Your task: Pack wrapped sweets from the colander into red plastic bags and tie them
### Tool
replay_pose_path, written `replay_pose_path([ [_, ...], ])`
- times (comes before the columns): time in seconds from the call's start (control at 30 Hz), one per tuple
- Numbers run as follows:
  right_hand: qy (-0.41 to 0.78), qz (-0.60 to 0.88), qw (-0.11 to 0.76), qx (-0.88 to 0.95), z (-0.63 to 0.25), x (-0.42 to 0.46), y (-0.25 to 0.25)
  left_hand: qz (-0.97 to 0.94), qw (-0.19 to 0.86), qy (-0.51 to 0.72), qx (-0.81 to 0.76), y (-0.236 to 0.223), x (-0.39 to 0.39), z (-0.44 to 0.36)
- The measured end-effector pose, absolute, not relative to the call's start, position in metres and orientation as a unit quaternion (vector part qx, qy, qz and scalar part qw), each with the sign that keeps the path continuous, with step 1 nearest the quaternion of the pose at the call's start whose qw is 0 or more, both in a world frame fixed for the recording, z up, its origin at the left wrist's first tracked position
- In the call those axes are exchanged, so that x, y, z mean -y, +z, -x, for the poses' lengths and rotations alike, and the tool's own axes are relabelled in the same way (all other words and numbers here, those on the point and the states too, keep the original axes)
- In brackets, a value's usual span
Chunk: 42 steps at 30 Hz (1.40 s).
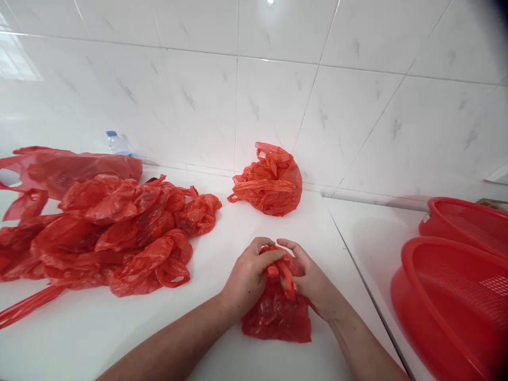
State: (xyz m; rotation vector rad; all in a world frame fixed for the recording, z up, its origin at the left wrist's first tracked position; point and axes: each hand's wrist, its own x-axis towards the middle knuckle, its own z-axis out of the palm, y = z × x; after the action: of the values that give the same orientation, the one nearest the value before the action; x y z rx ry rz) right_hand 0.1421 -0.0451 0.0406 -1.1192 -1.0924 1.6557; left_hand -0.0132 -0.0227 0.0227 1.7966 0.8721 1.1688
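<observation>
A red plastic bag (278,317) lies on the white table in front of me, its lower part flat and its top gathered up. My left hand (252,270) is closed around the left side of the gathered top, thumb across it. On the other side, my right hand (311,278) pinches a strip of the same bag, with its index finger arched over the top. Part of the bag is hidden by my fingers. Behind my hands, near the wall, sits a bunched red plastic bag (273,182).
On the left is a heap of crumpled red plastic bags (99,233), with a clear bottle (118,143) with a blue cap behind it. Two red mesh baskets (413,286) stand at the right, past a table seam. A white tiled wall (198,106) bounds the back.
</observation>
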Motion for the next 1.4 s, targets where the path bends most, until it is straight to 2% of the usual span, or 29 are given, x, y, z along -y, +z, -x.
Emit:
replay_pose_path([
  [0.1, 0.59, 0.496, 0.422, 0.478, -0.141, 0.046, 0.039, -0.68, 0.432, 0.473, -0.357, 0.024, 0.022, 0.013],
  [0.3, 0.487, 0.545, 0.416, 0.541, -0.138, 0.045, 0.036, -0.531, 0.604, 0.466, -0.368, 0.028, 0.02, 0.015],
  [0.37, 0.441, 0.567, 0.407, 0.564, -0.139, 0.044, 0.033, -0.531, 0.619, 0.458, -0.353, 0.03, 0.022, 0.016],
  [0.53, 0.333, 0.627, 0.413, 0.57, -0.141, 0.045, 0.024, -0.593, 0.581, 0.452, -0.326, 0.033, 0.026, 0.015],
  [0.77, 0.418, 0.547, 0.508, 0.518, -0.142, 0.042, 0.028, -0.631, 0.557, 0.442, -0.311, 0.026, 0.026, 0.011],
  [0.97, 0.546, 0.468, 0.469, 0.513, -0.15, 0.039, 0.037, -0.695, 0.47, 0.442, -0.318, 0.018, 0.024, 0.013],
  [1.2, 0.43, 0.534, 0.471, 0.555, -0.154, 0.038, 0.022, -0.767, 0.365, 0.445, -0.282, 0.019, 0.027, 0.016],
  [1.4, 0.477, 0.512, 0.498, 0.512, -0.15, 0.04, 0.029, -0.818, 0.329, 0.39, -0.266, 0.023, 0.031, 0.015],
])
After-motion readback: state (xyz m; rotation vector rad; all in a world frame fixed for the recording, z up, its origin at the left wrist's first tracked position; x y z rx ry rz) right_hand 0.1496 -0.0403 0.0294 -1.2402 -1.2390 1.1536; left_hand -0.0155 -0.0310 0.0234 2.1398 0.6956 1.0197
